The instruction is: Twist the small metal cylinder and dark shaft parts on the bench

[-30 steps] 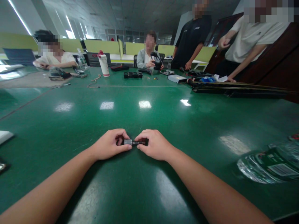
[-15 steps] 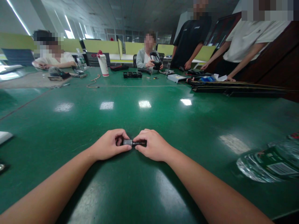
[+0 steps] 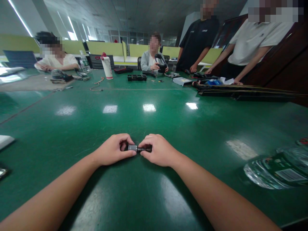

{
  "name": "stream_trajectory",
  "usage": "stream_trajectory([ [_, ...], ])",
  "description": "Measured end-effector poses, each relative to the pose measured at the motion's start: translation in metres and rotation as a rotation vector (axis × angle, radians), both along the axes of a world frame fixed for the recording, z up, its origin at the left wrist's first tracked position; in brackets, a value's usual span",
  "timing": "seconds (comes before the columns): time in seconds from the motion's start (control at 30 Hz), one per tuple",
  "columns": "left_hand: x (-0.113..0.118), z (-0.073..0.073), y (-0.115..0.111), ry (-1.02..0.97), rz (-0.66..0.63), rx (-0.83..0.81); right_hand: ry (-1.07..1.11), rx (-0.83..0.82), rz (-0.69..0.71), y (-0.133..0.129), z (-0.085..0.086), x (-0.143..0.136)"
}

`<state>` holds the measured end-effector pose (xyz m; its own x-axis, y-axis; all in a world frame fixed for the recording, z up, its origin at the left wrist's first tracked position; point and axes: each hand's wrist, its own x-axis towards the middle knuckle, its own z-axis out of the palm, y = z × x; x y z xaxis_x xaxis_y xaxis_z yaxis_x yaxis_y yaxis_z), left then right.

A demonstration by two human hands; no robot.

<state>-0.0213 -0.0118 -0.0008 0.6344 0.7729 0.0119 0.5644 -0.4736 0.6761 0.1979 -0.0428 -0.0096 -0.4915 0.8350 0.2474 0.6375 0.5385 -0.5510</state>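
Observation:
A small dark rod-shaped piece with a grey cylindrical end lies crosswise between my hands, low over the green table. Its exact kind is too small to make out. My left hand is closed around the thick grey end, thumb in front and fingers behind. The thinner, ridged black end is pinched by the thumb and fingers of my right hand. My fingers hide both tips of the piece.
A clear plastic bottle with a green label lies at the right. At the left edge are a white object and a shiny metal one. Farther off stand a white tumbler, a black part and dark rails. Several people are around the table.
Almost nothing differs. Both hands keep their hold on the rod-shaped piece, and the view has shifted very slightly.

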Motion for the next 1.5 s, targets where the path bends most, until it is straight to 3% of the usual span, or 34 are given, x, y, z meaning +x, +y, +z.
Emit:
stream_trajectory([
  [1.5, 0.003, 0.002, -0.001, 0.006, 0.061, -0.026, -0.032, -0.046, -0.052, 0.006, 0.004, 0.016],
])
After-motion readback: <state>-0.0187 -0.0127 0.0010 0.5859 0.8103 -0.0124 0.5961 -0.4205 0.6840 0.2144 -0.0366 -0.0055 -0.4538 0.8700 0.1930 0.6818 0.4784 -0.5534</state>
